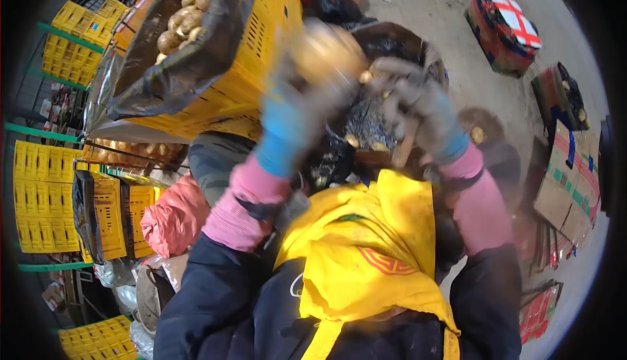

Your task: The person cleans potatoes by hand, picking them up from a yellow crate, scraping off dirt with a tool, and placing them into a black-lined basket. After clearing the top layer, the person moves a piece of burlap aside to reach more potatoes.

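left hand (307, 92): gloved, blurred, closed round a potato (324, 51), raised mid-scene | right hand (418, 108): gloved, fingers curled, grip unclear, over dark basket (385, 33) | yellow crate (255, 46) of potatoes far left

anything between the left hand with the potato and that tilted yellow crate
Nothing visible does. The left hand holds a blurred potato right beside the yellow crate, with only open air between them.

Round tan potato (324, 53), motion-blurred, raised at about 12 o'clock of centre, gripped in the gloved left hand (302, 108). Gloved right hand (418, 108) at 1 o'clock grips a wooden handle (403, 149), lower end angled toward 7 o'clock.
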